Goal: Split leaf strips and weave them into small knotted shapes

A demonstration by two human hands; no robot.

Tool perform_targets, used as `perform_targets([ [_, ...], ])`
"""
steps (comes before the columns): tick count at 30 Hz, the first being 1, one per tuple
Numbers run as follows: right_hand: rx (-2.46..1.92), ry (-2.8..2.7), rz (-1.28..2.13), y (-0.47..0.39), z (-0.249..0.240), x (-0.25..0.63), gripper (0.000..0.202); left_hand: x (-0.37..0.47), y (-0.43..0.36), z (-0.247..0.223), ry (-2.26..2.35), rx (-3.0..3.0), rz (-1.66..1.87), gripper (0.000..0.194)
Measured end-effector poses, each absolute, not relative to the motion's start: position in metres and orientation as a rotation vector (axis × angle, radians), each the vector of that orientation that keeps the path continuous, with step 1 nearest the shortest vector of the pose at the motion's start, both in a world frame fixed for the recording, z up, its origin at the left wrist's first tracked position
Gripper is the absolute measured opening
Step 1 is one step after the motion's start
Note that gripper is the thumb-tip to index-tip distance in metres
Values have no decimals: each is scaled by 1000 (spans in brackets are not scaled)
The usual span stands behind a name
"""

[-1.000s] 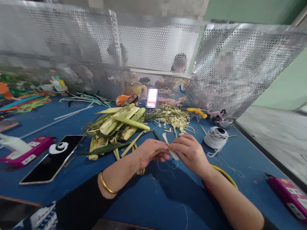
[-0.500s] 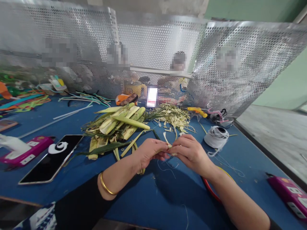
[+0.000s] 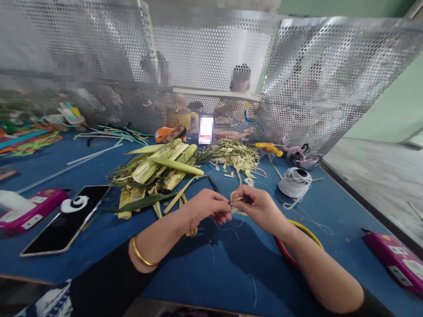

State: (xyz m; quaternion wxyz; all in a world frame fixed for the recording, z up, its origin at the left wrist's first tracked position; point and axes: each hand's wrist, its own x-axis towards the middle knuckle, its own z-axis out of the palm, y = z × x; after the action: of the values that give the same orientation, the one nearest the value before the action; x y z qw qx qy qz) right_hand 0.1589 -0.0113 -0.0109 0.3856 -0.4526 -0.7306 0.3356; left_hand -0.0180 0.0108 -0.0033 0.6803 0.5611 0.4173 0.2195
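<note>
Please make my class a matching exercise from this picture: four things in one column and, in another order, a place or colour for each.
Column one
1. pale strip
2. thread spool
3. bangle
4. phone

Column two
A. black-faced, flat on the blue table
B. gold-coloured, worn around an arm
C. where fingertips of left hand and right hand meet
D. white, over to the right of both hands

Pairs: 1-C, 2-D, 3-B, 4-A

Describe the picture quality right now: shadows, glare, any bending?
Head view: a soft shadow lies on the blue tabletop below the left hand and right hand; head view: glare streaks the perforated partition; head view: the bright screen is washed out and pixelated; head view: wide-angle stretching toward the edges.
</note>
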Motion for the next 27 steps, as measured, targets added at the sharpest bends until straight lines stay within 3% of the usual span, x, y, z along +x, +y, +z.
perform_targets([
  [5, -1139, -1665, 914, -9, -13, 155, 17, -19, 14, -6, 933, 1214, 525, 20],
  [10, -1163, -1362, 927, -3, -15, 156, 26, -16, 15, -8, 970, 1075, 932, 40],
  [27, -1181, -1323, 757, -14, -26, 139, 23, 0, 1, -18, 902, 970, 910, 24],
])
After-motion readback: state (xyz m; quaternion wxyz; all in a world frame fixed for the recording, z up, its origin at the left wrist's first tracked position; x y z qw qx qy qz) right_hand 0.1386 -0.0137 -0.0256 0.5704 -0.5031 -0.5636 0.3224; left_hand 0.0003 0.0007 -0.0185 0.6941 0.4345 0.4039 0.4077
